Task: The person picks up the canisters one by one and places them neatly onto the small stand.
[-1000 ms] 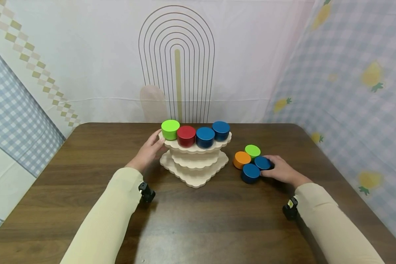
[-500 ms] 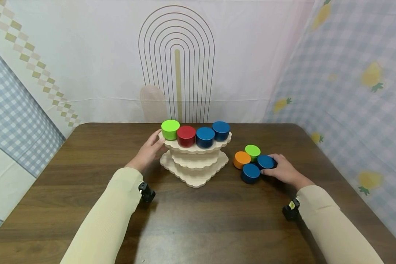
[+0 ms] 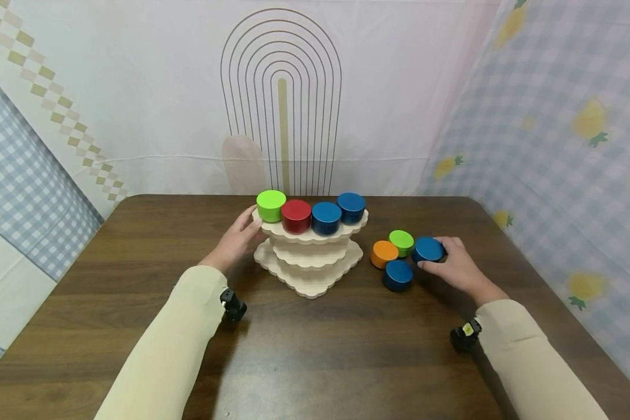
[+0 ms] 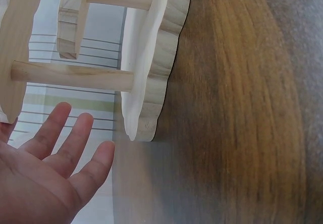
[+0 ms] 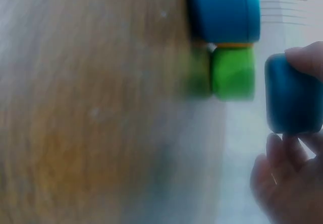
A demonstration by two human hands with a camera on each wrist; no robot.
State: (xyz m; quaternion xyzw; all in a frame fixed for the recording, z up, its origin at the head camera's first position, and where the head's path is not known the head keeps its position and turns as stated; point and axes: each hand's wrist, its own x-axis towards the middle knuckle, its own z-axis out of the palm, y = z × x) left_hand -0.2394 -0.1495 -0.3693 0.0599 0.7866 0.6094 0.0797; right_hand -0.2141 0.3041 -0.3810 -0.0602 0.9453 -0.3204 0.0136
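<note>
A tiered wooden stand [image 3: 315, 256] with scalloped edges bears a green block [image 3: 270, 206], a red block [image 3: 296, 217] and two blue ones on its top board. At that board's left end, my left hand [image 3: 234, 242] holds the rim near the green block. Three of its fingers [image 4: 83, 171] extend loosely below the board, apart from the post. My right hand [image 3: 455, 265] grips a blue round block [image 3: 428, 249] between thumb and fingers, raised off the table in the right wrist view. Close by stand an orange block [image 3: 384, 254], a smaller-looking green block [image 3: 401, 242] and another blue block [image 3: 398, 275].
Everything stands on a brown wooden table [image 3: 315, 356]. A white patterned cloth [image 3: 168, 105] hangs behind it, and a blue checked cloth [image 3: 551, 192] runs along the right side. Each wrist wears a small black camera [image 3: 233, 305].
The blue block in my right hand has come up and a little to the right, away from the other loose blocks. My left hand and the stand have stayed in place.
</note>
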